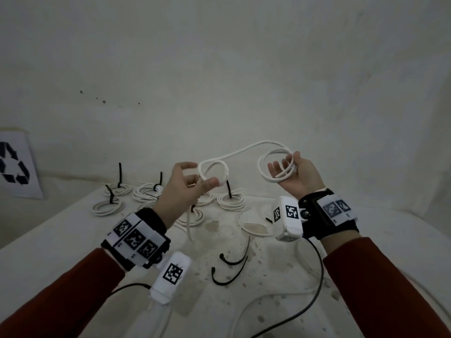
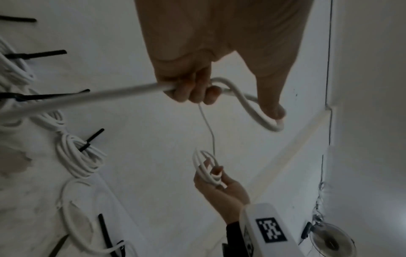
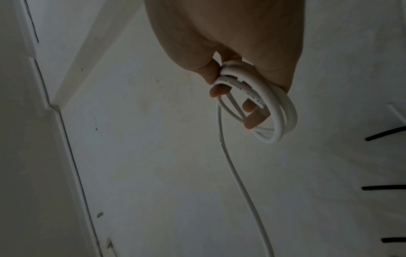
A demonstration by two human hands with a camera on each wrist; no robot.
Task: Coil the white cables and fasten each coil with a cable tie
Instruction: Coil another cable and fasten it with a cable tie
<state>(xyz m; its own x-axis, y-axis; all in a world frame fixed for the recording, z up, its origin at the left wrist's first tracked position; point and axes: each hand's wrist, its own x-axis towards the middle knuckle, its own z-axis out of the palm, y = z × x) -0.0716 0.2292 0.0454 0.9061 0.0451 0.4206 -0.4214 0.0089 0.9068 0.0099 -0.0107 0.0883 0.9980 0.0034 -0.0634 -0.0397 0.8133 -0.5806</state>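
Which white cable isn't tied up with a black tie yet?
The white cable held up in the air between both hands: the right hand holds its coil, the left hand feeds a new loop. The coils on the table each have a black tie.

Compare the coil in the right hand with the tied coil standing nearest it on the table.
The coil in the right hand is held up in the air, while the tied coil lies flat on the table. The held coil has no tie and trails loose cable to the left hand; the tied coil carries a black cable tie sticking upward. Both are white cable.
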